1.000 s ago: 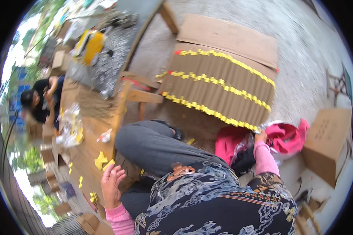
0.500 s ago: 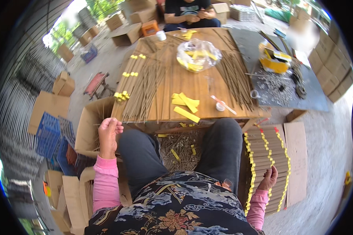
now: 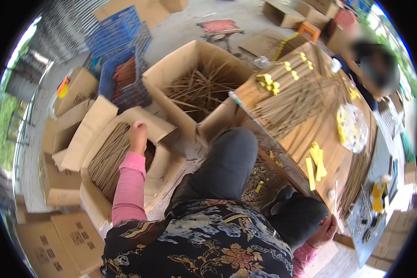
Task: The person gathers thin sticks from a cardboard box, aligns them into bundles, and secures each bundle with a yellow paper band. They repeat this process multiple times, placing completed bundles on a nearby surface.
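Left hand (image 3: 138, 138) over open carton (image 3: 93, 198) holding the brown sticks (image 3: 107, 164); fingers curled, can't tell if gripping. Right hand (image 3: 323, 231) near the counter (image 3: 334, 163) edge, fingers half-curled, grip unclear too.

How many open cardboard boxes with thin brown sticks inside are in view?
2. One brown cardboard box is below the left hand; a larger brown cardboard box stands beyond, beside the wooden table. Others may be hidden.
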The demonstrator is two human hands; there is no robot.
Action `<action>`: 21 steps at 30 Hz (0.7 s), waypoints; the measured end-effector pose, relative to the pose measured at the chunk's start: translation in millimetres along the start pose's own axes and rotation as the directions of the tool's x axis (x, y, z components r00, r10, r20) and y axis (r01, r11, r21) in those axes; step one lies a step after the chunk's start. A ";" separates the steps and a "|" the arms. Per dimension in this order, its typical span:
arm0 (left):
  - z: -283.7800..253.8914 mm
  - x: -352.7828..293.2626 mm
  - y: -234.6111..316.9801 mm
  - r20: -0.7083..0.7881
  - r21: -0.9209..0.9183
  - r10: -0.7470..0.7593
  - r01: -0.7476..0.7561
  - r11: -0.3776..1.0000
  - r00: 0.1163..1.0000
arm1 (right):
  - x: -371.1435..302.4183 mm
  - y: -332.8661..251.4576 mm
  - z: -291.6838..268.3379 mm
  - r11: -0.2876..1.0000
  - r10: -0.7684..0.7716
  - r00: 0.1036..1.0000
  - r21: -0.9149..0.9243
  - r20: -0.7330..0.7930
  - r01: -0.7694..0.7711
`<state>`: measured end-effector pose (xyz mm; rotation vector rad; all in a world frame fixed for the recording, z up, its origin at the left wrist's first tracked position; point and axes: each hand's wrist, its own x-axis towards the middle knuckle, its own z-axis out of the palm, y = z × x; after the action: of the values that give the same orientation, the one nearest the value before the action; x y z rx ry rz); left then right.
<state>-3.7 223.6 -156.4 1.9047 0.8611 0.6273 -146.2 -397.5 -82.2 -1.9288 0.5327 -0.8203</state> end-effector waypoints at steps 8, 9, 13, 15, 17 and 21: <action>-99.3 -2.0 -105.8 -0.013 0.411 -0.239 0.223 0.884 0.971 | -8.2 -2.8 45.6 0.999 0.020 0.986 -0.030 0.163 -0.015; -108.1 -7.8 -105.9 0.146 0.575 -0.235 0.111 0.810 0.961 | -8.6 -4.1 48.8 0.999 0.009 0.983 -0.034 0.185 -0.002; -108.1 -33.8 -100.8 0.330 0.890 -0.402 -0.141 0.433 0.854 | -9.3 -16.9 61.9 0.991 -0.020 0.971 -0.125 0.240 0.051; -108.7 -45.1 -119.1 0.348 0.882 -0.459 -0.120 0.455 0.817 | -9.8 -18.4 68.1 0.996 -0.025 0.968 -0.082 0.250 0.047; -109.5 -53.6 -134.9 0.374 0.870 -0.483 -0.119 0.478 0.792 | -10.5 -18.0 71.0 0.997 -0.033 0.962 -0.059 0.270 0.050; -112.4 -51.2 -146.7 0.446 0.844 -0.526 -0.144 0.516 0.724 | -13.0 -20.2 67.6 0.993 -0.052 0.950 -0.082 0.308 0.081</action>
<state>-161.4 292.3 -241.2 2.5389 0.9502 -0.8360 -105.0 -339.4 -91.0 -2.1210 0.3243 -0.5295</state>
